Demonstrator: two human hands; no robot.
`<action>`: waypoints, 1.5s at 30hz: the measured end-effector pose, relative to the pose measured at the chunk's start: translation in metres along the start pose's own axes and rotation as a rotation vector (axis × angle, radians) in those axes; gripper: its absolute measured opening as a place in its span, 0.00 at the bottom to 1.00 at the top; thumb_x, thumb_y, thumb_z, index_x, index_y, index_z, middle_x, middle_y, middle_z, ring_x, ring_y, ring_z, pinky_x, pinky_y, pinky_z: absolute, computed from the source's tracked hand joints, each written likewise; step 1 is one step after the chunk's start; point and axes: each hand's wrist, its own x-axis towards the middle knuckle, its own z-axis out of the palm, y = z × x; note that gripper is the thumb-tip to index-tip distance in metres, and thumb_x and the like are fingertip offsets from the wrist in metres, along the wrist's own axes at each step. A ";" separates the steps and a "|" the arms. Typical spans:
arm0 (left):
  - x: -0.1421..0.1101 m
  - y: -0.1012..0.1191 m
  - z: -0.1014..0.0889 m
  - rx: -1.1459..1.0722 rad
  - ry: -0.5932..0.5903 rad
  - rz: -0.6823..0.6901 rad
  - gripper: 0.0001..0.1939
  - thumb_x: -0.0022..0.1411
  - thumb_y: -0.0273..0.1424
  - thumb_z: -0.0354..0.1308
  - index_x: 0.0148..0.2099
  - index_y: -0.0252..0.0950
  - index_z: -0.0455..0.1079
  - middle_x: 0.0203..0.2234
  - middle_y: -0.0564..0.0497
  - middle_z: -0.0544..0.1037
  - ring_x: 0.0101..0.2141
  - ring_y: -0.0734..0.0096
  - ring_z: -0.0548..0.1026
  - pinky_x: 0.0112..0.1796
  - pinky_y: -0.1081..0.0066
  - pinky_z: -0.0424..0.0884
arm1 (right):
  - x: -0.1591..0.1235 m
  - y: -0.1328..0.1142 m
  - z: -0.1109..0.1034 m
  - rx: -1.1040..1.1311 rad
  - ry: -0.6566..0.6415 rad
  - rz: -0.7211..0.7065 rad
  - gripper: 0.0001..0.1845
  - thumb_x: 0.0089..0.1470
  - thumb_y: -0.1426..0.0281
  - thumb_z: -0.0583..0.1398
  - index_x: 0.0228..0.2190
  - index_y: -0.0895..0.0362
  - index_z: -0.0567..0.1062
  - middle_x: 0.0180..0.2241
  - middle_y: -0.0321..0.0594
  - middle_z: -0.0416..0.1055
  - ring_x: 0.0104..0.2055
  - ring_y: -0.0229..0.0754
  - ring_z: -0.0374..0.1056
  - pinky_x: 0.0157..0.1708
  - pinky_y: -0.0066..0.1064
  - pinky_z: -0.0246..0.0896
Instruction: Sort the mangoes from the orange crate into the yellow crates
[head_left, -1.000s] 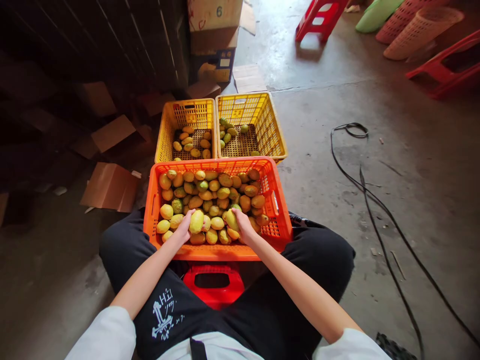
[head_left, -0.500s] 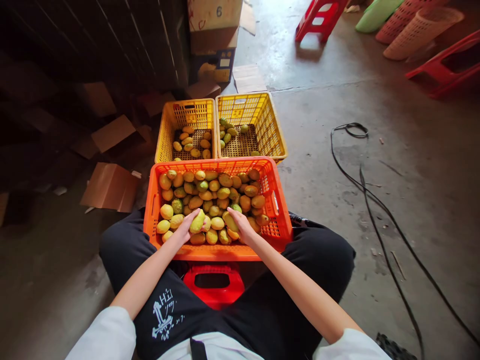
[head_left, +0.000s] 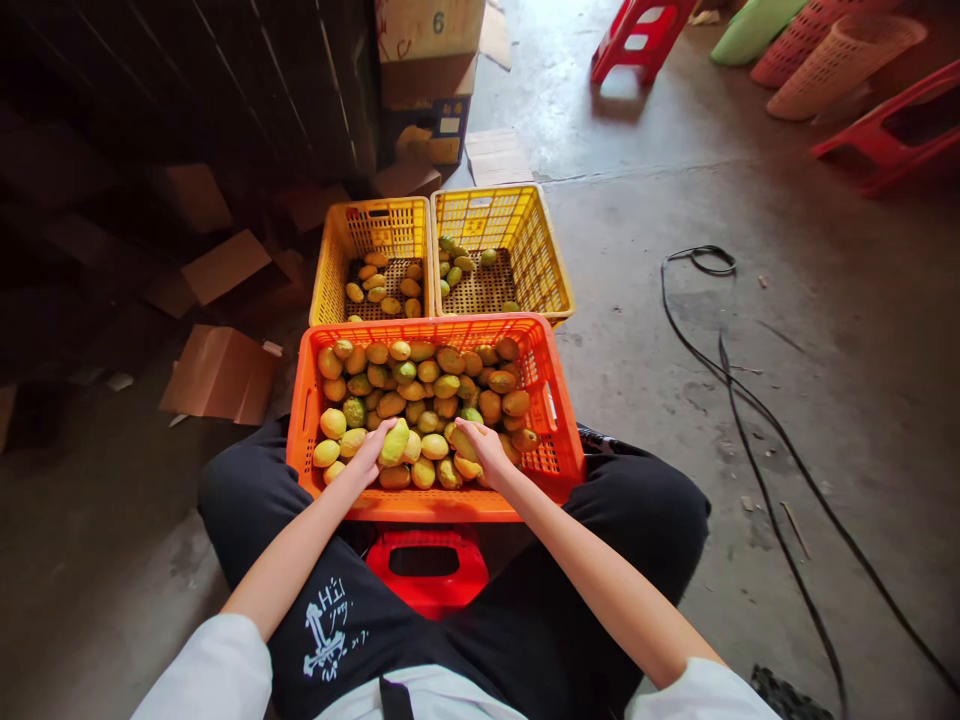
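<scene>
Just above the near part of an orange plastic crate (head_left: 442,508), my left hand (head_left: 370,456) is closed on a yellow-green lemon (head_left: 394,443). My right hand (head_left: 487,452) grips another lemon (head_left: 462,442), duller in colour and partly covered by the fingers. Between the two hands lie more lemons (head_left: 433,446), heaped across the crate in yellow, brownish and green shades. The crate sits between my knees, with a red plastic stool (head_left: 431,590) showing below its near edge.
Two yellow crates stand against the orange one's far side: the left crate (head_left: 330,270) holds several yellow lemons, the right crate (head_left: 555,270) greener ones. Cardboard pieces (head_left: 225,370) litter the left floor. A black cable (head_left: 757,405) runs along the right; a red stool (head_left: 641,40) stands farther back.
Both hands stay almost where they were, each with its lemon. The lemon in my left hand has turned slightly. The crates and their contents look the same.
</scene>
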 end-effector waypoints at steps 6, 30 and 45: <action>-0.006 0.006 0.006 -0.086 -0.010 -0.138 0.22 0.79 0.40 0.53 0.50 0.27 0.80 0.29 0.42 0.85 0.29 0.60 0.85 0.32 0.68 0.82 | 0.005 0.004 -0.001 -0.020 0.047 -0.023 0.12 0.51 0.62 0.70 0.25 0.55 0.78 0.24 0.36 0.77 0.27 0.40 0.72 0.27 0.27 0.67; -0.003 0.002 -0.006 -0.016 -0.029 -0.132 0.11 0.66 0.25 0.72 0.47 0.38 0.75 0.34 0.48 0.84 0.30 0.64 0.84 0.34 0.66 0.85 | 0.002 0.006 -0.001 -0.161 0.093 0.025 0.22 0.41 0.61 0.77 0.34 0.53 0.74 0.32 0.37 0.77 0.36 0.44 0.75 0.33 0.30 0.71; -0.003 0.005 0.002 -0.104 0.102 -0.125 0.13 0.74 0.35 0.60 0.53 0.32 0.76 0.27 0.45 0.84 0.27 0.61 0.85 0.30 0.68 0.84 | 0.005 0.005 0.001 -0.021 0.043 -0.001 0.12 0.57 0.62 0.69 0.27 0.55 0.77 0.23 0.35 0.73 0.24 0.39 0.71 0.25 0.28 0.71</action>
